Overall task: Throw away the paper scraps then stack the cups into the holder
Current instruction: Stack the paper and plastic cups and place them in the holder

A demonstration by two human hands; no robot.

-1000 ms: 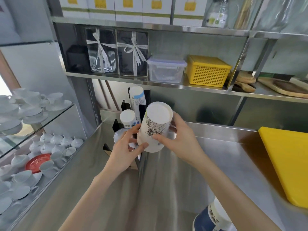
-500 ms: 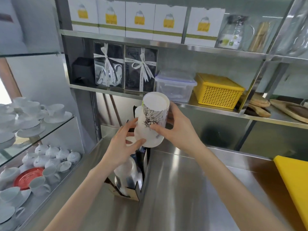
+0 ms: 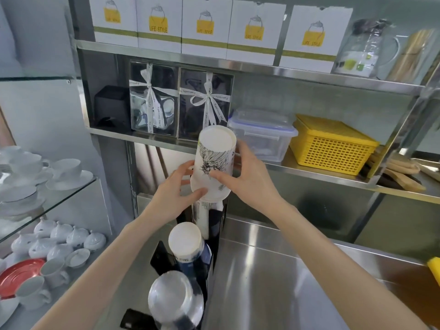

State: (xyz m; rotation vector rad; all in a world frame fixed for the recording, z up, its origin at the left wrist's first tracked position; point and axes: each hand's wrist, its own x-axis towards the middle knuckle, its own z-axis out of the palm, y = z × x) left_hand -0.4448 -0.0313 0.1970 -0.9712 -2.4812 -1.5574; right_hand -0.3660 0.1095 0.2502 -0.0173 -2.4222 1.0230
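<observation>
An upside-down white paper cup [image 3: 214, 163] with a black drawing is held above the black cup holder [image 3: 214, 234]. My right hand [image 3: 247, 179] grips its right side with thumb in front and fingers behind. My left hand [image 3: 176, 191] pinches its lower rim from the left. Directly below it a stack of the same printed cups [image 3: 202, 215] stands in the holder's far slot. A white and blue cup stack [image 3: 188, 246] fills the middle slot. A clear plastic cup stack [image 3: 175, 298] fills the near slot.
The steel counter [image 3: 285, 282] stretches right, with a yellow board's corner [image 3: 434, 267] at its edge. Above sits a steel shelf with a clear lidded box [image 3: 262, 136], a yellow basket [image 3: 333, 146] and gift boxes. White porcelain cups and a red saucer [image 3: 16, 277] fill the glass case at left.
The view has tilted upward and moved closer. Both hands have kept hold of the printed cup and now hold it over the far stack in the holder.
</observation>
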